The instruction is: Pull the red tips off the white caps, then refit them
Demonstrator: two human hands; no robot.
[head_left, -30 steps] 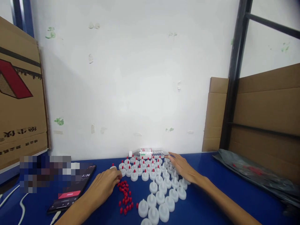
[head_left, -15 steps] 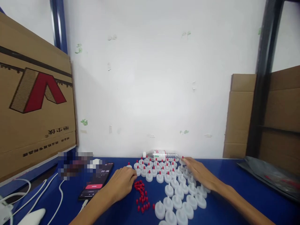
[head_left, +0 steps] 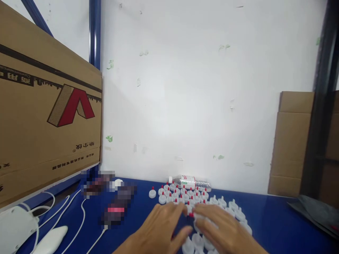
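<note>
White round nozzle lids with red tip caps (head_left: pixel 162 198) stand grouped on the blue table. Bare white nozzle lids (head_left: pixel 239 214) spread to the right and below, partly under my right hand. My left hand (head_left: pixel 164 222) hovers at the near side of the red-capped group, thumb apart from its bent fingers. Close by on the right, my right hand (head_left: pixel 225 225) reaches over the bare lids with its fingers spread; its thumb is hidden. A small red cap (head_left: pixel 191 214) shows between the two hands' fingertips; whether either touches it is unclear. My left hand hides the loose red caps.
A clear plastic bottle (head_left: pixel 189 182) lies against the white wall. Left are a blurred phone (head_left: pixel 116 208), white cables (head_left: pixel 82 220) and a white device (head_left: pixel 51 241). A large cardboard box (head_left: pixel 53 106) stands far left; a grey plastic bag (head_left: pixel 315 215) lies right.
My right hand has left the far right lid and moved in beside my left hand. My left hand has moved right and opened from its pinch. The view has shifted left.
</note>
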